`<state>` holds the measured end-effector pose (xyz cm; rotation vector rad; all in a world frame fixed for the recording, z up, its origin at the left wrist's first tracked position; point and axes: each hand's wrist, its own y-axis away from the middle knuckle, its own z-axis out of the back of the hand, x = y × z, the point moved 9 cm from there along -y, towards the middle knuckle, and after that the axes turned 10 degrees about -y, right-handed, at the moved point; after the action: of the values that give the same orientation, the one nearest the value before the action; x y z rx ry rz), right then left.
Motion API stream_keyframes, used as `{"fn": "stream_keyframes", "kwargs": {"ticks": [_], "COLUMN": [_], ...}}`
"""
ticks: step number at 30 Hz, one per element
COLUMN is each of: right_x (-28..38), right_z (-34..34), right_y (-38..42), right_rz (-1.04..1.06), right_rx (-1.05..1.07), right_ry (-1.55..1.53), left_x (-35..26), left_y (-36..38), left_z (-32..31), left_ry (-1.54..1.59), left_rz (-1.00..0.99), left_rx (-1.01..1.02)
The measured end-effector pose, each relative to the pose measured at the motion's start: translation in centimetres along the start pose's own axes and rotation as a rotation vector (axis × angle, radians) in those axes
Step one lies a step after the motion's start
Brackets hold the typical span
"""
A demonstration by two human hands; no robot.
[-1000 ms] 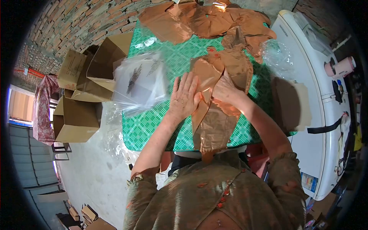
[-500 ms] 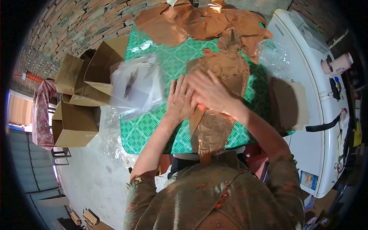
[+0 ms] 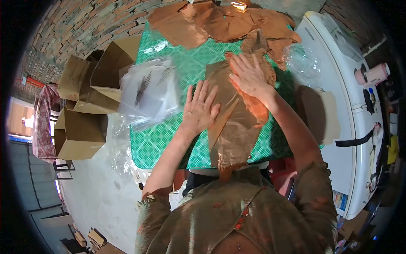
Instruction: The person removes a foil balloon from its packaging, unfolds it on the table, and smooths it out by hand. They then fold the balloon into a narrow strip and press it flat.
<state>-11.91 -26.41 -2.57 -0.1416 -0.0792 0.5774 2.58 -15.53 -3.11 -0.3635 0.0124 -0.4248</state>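
Note:
A copper-coloured foil piece [image 3: 237,137] lies flat on the green checked tablecloth [image 3: 154,146], its lower end at the table's near edge. My left hand [image 3: 199,108] rests palm down at its left edge, fingers spread, holding nothing. On the upper right part of the foil lies my right hand [image 3: 249,78], flat with the fingers stretched out. A brighter orange fold shows below that palm. Left of my left hand is a stack of clear plastic bags [image 3: 154,93] with dark print.
More copper foil pieces [image 3: 224,23] cover the far side of the table. Crumpled clear plastic [image 3: 302,61] and a cardboard sheet [image 3: 325,116] lie on the right, beside a white fridge [image 3: 338,80]. Open cardboard boxes [image 3: 82,135] stand on the left.
My right hand has moved up and to the right across the foil, away from my left hand. My left hand has stayed nearly in place, its fingers now more spread.

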Motion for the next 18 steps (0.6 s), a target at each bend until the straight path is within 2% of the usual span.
{"fn": "stream_keyframes", "kwargs": {"ticks": [2,3,6,7,10,18], "right_x": [3.0,4.3,6.2,6.1,6.2,6.1], "right_z": [-0.1,-1.3,-2.9,-2.9,-3.1,-3.1], "right_y": [-0.6,-0.9,-0.4,-0.2,-0.2,-0.2], "right_rz": [0.123,0.180,0.275,0.296,0.330,0.315], "right_rx": [-0.020,0.048,0.057,0.065,0.008,-0.008], "right_ry": [0.005,-0.080,-0.330,-0.292,-0.213,-0.250], "left_x": [0.1,0.1,0.1,0.1,0.0,-0.6], "left_y": [-0.1,0.0,0.1,0.1,0.3,1.0], "left_z": [0.0,0.0,-0.2,-0.1,0.0,1.1], "left_ry": [0.012,0.021,0.001,0.009,0.026,-0.008], "left_rz": [0.009,0.011,0.001,-0.003,-0.006,-0.032], "left_rx": [0.010,0.018,0.027,0.009,-0.021,-0.041]}}
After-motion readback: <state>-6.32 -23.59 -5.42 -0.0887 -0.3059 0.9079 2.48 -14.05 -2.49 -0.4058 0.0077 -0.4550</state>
